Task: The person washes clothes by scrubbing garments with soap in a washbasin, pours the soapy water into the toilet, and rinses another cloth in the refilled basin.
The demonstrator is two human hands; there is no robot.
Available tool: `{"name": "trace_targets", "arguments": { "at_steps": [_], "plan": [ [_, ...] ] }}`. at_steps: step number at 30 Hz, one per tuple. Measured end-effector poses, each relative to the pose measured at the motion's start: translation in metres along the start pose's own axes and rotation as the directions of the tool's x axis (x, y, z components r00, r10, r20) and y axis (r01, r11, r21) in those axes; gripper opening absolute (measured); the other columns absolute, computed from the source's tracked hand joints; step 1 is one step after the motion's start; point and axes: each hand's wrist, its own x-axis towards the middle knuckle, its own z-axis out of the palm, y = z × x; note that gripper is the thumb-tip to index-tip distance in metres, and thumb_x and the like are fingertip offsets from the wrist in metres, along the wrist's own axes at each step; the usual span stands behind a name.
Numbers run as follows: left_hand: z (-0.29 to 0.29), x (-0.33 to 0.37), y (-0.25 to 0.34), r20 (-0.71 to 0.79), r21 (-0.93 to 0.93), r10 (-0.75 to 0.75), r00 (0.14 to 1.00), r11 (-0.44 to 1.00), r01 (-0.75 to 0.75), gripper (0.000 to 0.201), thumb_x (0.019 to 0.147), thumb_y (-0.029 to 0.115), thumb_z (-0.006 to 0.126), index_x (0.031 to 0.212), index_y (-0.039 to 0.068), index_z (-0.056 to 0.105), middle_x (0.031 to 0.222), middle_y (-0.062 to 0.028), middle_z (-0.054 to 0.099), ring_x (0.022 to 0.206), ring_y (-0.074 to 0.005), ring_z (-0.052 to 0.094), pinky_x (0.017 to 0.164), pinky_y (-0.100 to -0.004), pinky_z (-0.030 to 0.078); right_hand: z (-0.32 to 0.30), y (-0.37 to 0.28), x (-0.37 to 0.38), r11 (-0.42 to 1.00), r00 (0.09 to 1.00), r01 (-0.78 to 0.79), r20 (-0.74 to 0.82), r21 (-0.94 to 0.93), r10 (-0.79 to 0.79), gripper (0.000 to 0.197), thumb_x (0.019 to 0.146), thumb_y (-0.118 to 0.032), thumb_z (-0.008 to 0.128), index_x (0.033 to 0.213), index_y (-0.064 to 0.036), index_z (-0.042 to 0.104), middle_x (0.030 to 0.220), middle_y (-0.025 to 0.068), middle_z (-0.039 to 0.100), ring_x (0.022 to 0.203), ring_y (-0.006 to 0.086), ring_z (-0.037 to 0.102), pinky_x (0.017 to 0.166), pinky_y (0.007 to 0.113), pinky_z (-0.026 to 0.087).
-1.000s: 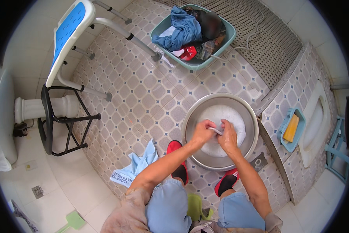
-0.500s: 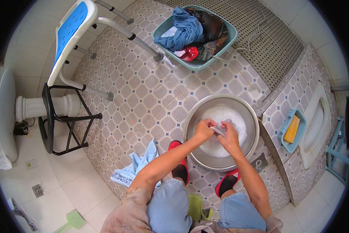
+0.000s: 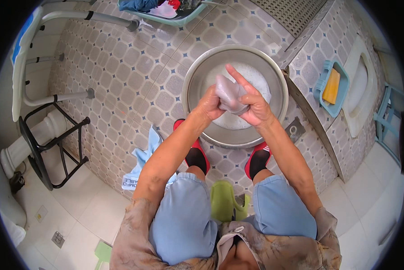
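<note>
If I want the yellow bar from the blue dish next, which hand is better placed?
Probably the right hand: the blue dish with the yellow bar lies right of the basin, on that hand's side. The left hand is farther off, gripping the pale cloth.

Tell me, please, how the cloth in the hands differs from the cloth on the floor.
The held cloth is pale greyish-lilac; the floor cloth is light blue with dark lettering. The held cloth is bunched between the left hand and right hand; the floor cloth lies on the tiles, partly behind the left arm. Both are pale.
</note>
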Motion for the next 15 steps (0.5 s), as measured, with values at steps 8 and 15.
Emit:
{"name": "trace_targets", "arguments": {
  "at_steps": [8, 15],
  "plan": [
    [0.01, -0.021, 0.019, 0.027, -0.102, -0.115, 0.993, 0.988, 0.117, 0.042, 0.089, 0.036, 0.057, 0.119, 0.007, 0.053, 0.117, -0.0071, 0.057, 0.11, -0.0212, 0.054, 0.097, -0.0399, 0.041, -0.001, -0.011, -0.01, 0.914, 0.997, 0.064, -0.02, -0.401, -0.079, 0.092, 0.068, 0.004, 0.05, 0.15, -0.0139, 0.011, 0.139, 0.0112, 0.034, 0.121, 0.0222, 0.044, 0.102, 0.032, 0.036],
    [-0.016, -0.022, 0.022, -0.097, -0.001, 0.242, 0.965, 0.97, -0.243, 0.025, 0.091, 0.03, 0.056, 0.103, 0.008, 0.059, 0.1, -0.0046, 0.063, 0.096, -0.0199, 0.06, 0.09, -0.038, 0.046, -0.037, -0.006, -0.012, 0.751, 0.957, 0.011, -0.211, -0.66, -0.199, 0.063, 0.082, -0.012, 0.062, 0.14, -0.0068, 0.037, 0.129, 0.0104, 0.046, 0.112, 0.0158, 0.048, 0.094, 0.028, 0.04]
  ]
}}
